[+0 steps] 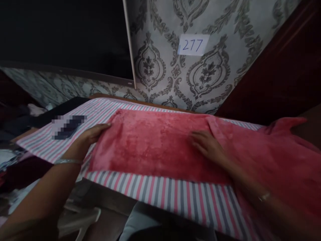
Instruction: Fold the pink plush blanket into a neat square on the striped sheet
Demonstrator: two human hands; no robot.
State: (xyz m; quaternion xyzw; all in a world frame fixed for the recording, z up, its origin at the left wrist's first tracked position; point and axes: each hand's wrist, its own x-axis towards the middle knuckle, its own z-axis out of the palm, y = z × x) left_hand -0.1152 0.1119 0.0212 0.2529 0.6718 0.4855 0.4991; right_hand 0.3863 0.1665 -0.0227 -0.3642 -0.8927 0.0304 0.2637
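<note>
Two hands rest on the red plush cloth (155, 144), which lies across the striped sheet (175, 197). My left hand (94, 133) pinches its left edge; my right hand (208, 145) presses flat, fingers loosely spread. Soft, light, limp, I judge; best gripped at edges or corners.

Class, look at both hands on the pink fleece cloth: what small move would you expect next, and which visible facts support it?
Probably a smoothing stroke: the right hand sliding rightward. It lies flat on the pink fleece cloth, the left hand holds the cloth's left edge, and the part right of the right hand looks bunched and hangs off the striped sheet.
</note>
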